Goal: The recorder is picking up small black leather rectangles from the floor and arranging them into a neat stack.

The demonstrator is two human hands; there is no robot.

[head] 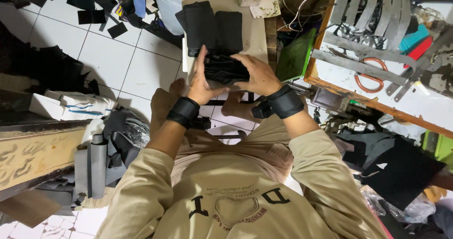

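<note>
Beige sweatshirt [236, 196] fills the bottom of the view, its sleeves running up to two forearms that each wear a black wrist band. Far left, a worn wooden board [33, 149] sits above rolled grey material [94, 166], with white foam blocks [71, 104] behind them on the white tiled floor [118, 55]; black offcuts [42, 64] are scattered over the tiles.

Moving right, the left hand [200, 81] is curled around the left edge of a small stack of black fabric pieces [225, 69], thumb on top and fingers hidden beneath, so it grips the stack. This stack is held just above the near edge of the narrow white bench [257, 36], in front of the person's chest. Bare feet show on the floor below it. Behind the held stack, two taller piles of black fabric [212, 26] lie flat on the bench, side by side and touching.

The right hand [258, 74] closes on the stack's right edge, fingers bent over the top, gripping it too. Beyond the wrist a green board [295, 57] leans beside the bench. Further right a wood-framed worktop [377, 107] carries long grey metal strips [358, 55] and orange-handled scissors [370, 76]. Black sheet material [401, 173] lies at lower right.
</note>
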